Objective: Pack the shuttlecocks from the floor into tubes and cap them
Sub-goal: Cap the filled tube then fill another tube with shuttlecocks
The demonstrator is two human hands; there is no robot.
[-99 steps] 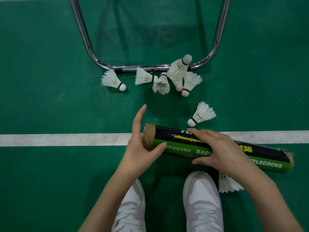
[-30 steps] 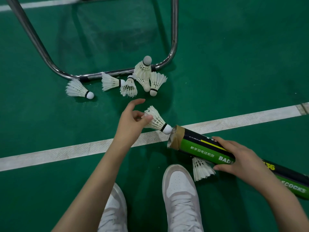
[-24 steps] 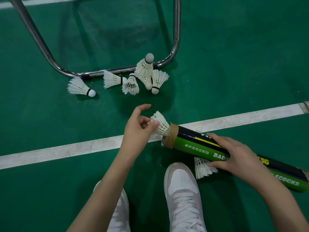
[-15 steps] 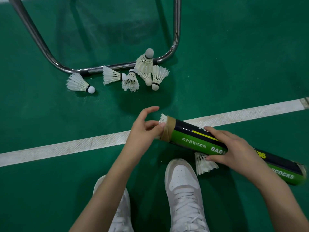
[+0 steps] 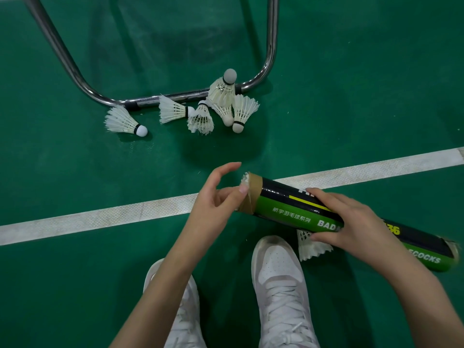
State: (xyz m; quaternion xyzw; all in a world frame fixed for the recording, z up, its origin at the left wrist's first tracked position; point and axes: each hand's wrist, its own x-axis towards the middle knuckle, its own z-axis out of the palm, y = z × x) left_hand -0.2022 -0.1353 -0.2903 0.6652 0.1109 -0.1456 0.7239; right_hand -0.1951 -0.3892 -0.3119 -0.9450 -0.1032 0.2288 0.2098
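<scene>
Right hand [image 5: 351, 222] is clamped round the middle of the green-and-black shuttlecock tube [image 5: 296, 209], which is held tilted with its open mouth toward frame centre. Left hand [image 5: 216, 197] sits at that mouth, thumb on the feather tips of a shuttlecock [image 5: 245, 179] almost fully inside, other fingers loosely spread.

Risks, as I judge them:
- Feather skirt could fold or snap on the cardboard rim if pushed off-axis.
- Far end of the tube at lower right looks uncapped, though blurred; contents could slide out if it dips.
- A shuttlecock [image 5: 310, 246] lies under the right hand beside the white shoe [image 5: 278, 267]; a shift of the foot could crush it.

Count:
- 1 tube, no cap in sight.
- 8 shuttlecocks: 1 in the mouth, 1 by the shoe, 1 lone one [image 5: 125, 121] at upper left, 5 clustered [image 5: 221, 106] against the chrome frame [image 5: 75, 71] at upper centre.
- 2 shoes, 1 white court line [image 5: 100, 217] on the green floor [image 5: 351, 96].
</scene>
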